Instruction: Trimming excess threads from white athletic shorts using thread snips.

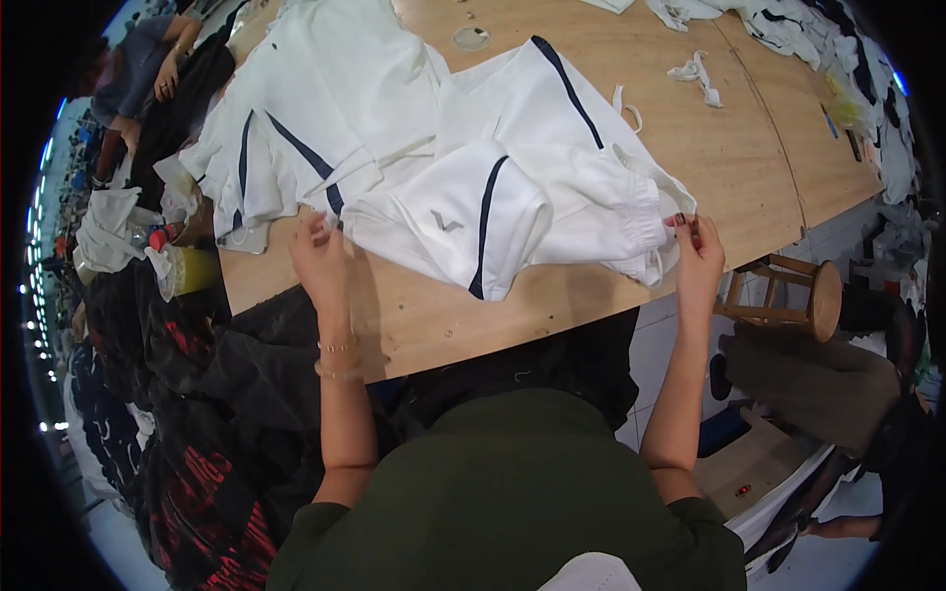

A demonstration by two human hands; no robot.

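Observation:
White trousers (581, 197) with navy side stripes lie folded over themselves on the wooden table (414, 335). Their gathered elastic waistband (645, 222) is at the right end. My right hand (698, 251) pinches the edge of that waist. At the cloth's left end my left hand (321, 251) is closed, its fingertips on the white edge beside a navy stripe. A second white garment (345, 69) with navy stripes spreads out behind, partly overlapped by the trousers, so the border between the two is hard to make out.
A phone-like flat object (244, 239) sits at the table's left edge, near a yellow container (193, 271). White scraps (698, 79) and heaped white clothes (788, 34) lie far right. A wooden stool (823, 300) stands right. Dark clothes (197, 374) pile left; another person (148, 69) is far left.

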